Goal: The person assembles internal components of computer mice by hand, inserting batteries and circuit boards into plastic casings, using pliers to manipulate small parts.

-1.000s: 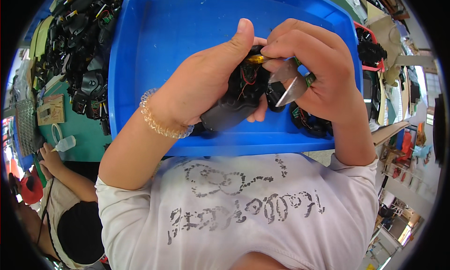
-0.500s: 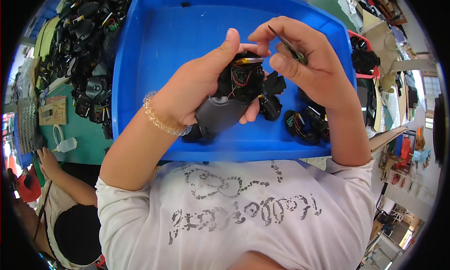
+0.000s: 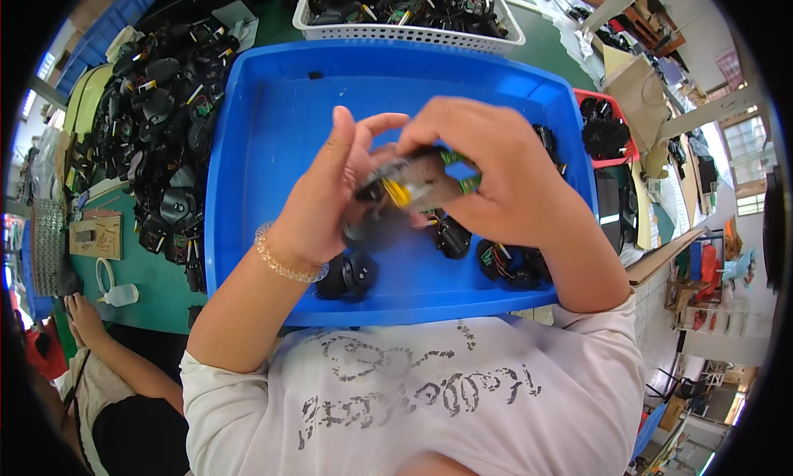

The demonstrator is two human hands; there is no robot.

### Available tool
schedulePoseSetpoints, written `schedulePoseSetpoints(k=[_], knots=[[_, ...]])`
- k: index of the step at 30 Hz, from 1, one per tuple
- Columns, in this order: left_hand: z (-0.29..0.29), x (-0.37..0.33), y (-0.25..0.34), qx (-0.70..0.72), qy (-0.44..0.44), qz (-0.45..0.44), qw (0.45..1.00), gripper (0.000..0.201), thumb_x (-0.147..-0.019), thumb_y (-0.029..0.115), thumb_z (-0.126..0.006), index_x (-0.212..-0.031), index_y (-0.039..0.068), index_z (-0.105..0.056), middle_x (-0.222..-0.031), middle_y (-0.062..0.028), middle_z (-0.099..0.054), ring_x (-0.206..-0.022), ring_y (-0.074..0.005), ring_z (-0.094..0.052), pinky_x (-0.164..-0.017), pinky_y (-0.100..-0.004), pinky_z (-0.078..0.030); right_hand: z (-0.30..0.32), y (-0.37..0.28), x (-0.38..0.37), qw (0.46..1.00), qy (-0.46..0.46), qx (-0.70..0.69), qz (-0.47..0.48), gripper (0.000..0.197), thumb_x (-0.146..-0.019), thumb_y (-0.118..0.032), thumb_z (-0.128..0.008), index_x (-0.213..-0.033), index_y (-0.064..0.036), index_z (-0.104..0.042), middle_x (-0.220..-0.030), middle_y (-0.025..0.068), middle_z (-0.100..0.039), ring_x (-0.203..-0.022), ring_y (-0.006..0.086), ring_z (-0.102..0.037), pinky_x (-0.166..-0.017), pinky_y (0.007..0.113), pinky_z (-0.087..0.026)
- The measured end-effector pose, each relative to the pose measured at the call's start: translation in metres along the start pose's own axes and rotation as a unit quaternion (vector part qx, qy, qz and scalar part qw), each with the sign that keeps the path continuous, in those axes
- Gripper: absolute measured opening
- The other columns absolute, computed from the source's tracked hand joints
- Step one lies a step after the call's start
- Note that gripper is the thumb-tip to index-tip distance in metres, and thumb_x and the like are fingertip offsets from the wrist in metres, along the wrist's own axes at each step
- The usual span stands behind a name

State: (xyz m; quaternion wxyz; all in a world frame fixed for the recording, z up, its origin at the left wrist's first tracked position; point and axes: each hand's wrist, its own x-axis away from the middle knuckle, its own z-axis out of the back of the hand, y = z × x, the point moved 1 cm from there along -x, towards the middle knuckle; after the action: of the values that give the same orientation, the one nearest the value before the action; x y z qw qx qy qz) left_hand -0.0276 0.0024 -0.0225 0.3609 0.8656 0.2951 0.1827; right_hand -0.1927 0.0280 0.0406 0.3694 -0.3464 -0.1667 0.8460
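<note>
My left hand (image 3: 318,195), with a clear beaded bracelet at the wrist, cradles a rounded black electronic housing (image 3: 376,228). Its thumb points up, and motion smears the housing. A yellow part (image 3: 398,193) shows on it. My right hand (image 3: 504,178) bends over the housing from the right, fingers closed around a small green-handled tool (image 3: 459,159). The tool's tip and kind are blurred. Below both hands, similar black housings lie in a blue tray (image 3: 273,75): one (image 3: 349,275) by my left wrist, another (image 3: 505,265) with circuit board showing under my right forearm.
A heap of black housings (image 3: 169,137) covers the green table on the left. Beyond the tray stands a white basket (image 3: 413,35) full of similar parts; a red bin (image 3: 632,149) is at right. At lower left are a squeeze bottle (image 3: 122,295) and another person's hand (image 3: 85,319).
My right hand has come left and down to the housing, bringing the tool against or over it. The housing has turned, showing its yellow part. The view has shifted, revealing more of the white basket.
</note>
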Motion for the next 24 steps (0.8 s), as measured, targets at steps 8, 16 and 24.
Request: schedulePoseSetpoints(k=[8,16,24], knots=[[0.043,-0.009,0.007,0.055,0.23,-0.15,0.96,0.036,-0.094,0.041,-0.04,-0.106,0.007,-0.046,-0.104,-0.013,-0.054,-0.097,-0.0293,-0.056,-0.083,-0.0412,-0.047,0.051,0.162,-0.09,0.956,0.153,0.177,-0.176,0.034,-0.076,-0.028,-0.069,-0.1,-0.0037,-0.063,-0.083,0.0068,-0.062,-0.076,0.0183,-0.056,-0.073,0.031,-0.043],[0.041,-0.008,0.013,0.002,0.242,-0.177,0.954,0.032,-0.095,0.037,-0.039,-0.108,0.008,-0.046,-0.102,-0.0129,-0.055,-0.091,-0.0269,-0.057,-0.08,-0.0381,-0.046,0.11,0.269,-0.07,0.904,0.021,0.092,-0.418,0.036,-0.071,-0.028,-0.072,-0.097,-0.0048,-0.064,-0.064,0.0048,-0.057,-0.06,0.0194,-0.055,-0.056,0.036,-0.043],[0.036,-0.009,0.002,-0.026,0.197,-0.138,0.97,0.033,-0.095,0.037,-0.039,-0.109,0.008,-0.046,-0.103,-0.0128,-0.056,-0.087,-0.0232,-0.057,-0.078,-0.0359,-0.045,0.084,0.256,-0.036,0.842,0.072,0.387,-0.369,0.044,-0.074,-0.032,-0.059,-0.112,-0.0109,-0.057,-0.114,0.0128,-0.059,-0.106,0.0282,-0.056,-0.088,0.039,-0.045]])
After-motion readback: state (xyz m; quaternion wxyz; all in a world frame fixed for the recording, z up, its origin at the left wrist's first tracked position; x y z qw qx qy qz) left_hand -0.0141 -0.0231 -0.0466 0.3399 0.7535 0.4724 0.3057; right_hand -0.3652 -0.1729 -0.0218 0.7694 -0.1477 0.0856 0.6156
